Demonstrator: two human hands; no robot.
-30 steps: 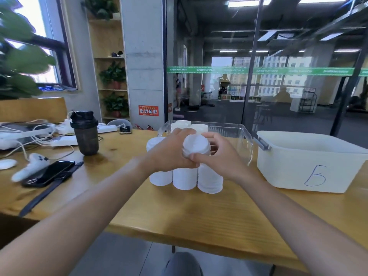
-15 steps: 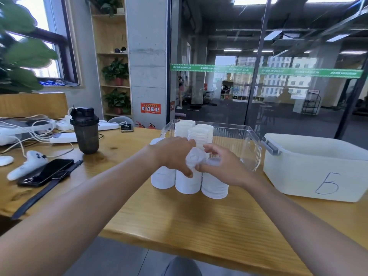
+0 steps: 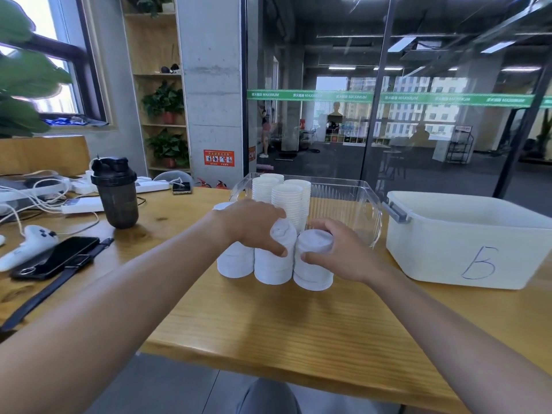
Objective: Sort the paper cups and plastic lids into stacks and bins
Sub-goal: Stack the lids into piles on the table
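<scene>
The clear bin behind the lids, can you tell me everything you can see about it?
The clear bin looks like see-through plastic with ribbed walls, rounded corners and a handle cut-out on its right side. It stands upright and lidless on the wooden table, behind the lid stacks and left of the white bin. Stacks of white cups stand in its left end. Neither hand clearly touches it.

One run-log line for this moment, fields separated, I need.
left hand: grips middle lid stack | right hand: grips right lid stack | paper cups: in clear bin

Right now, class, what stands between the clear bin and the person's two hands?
In the head view, three lid stacks stand before the clear bin, gripped by the left hand and right hand.
</scene>
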